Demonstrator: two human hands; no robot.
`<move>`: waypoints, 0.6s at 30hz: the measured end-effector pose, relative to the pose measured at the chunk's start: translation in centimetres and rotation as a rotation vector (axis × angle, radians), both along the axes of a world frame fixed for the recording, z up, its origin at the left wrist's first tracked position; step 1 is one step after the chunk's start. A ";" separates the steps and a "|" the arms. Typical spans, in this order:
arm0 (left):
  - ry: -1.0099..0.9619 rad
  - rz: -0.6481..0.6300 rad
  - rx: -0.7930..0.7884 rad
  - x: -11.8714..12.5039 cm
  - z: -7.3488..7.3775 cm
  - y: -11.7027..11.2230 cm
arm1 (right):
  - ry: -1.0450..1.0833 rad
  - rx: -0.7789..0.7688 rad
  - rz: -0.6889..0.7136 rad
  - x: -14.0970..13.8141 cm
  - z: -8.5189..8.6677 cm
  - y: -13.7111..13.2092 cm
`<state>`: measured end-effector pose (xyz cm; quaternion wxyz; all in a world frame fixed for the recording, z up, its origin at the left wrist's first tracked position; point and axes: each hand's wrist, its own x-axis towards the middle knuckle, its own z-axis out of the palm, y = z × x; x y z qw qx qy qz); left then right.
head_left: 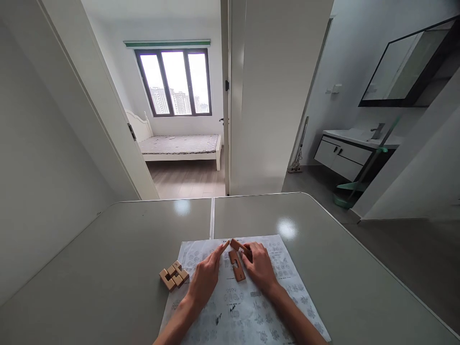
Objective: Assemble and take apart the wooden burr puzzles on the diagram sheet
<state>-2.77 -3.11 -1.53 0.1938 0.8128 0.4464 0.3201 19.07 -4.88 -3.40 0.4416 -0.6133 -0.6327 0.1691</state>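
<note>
My left hand is closed on a thin light wooden puzzle piece, which sticks out past the fingertips. Across from it, my right hand grips a brown wooden puzzle piece, its far end close to the left hand's piece; I cannot tell whether the two touch. Between the hands a flat reddish-brown notched wooden piece lies on a printed sheet. The sheet bears rows of small line drawings and two black check marks. The fingers partly hide both held pieces.
Left of my left hand, a cluster of light wooden block pieces rests at the sheet's edge. The glossy grey-green table has a seam up its middle. Beyond stand a door, a bed and a washbasin cabinet.
</note>
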 end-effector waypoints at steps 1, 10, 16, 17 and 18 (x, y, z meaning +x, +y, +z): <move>-0.072 0.031 -0.043 0.3 0.1 -0.1 | 0.015 -0.001 0.002 0.0 0.0 0.0; -0.730 0.076 -0.486 1.2 0.8 0.3 | 0.286 -0.052 0.001 -0.2 0.5 0.2; -0.707 0.101 -0.494 0.9 0.8 0.4 | 0.503 -0.113 0.169 -0.9 1.4 -0.2; -0.704 0.097 -0.486 0.9 0.6 0.5 | 0.518 -0.121 0.197 -1.1 1.4 -0.3; -0.701 0.090 -0.475 0.9 0.3 0.5 | 0.527 -0.127 0.219 -1.3 1.4 -0.4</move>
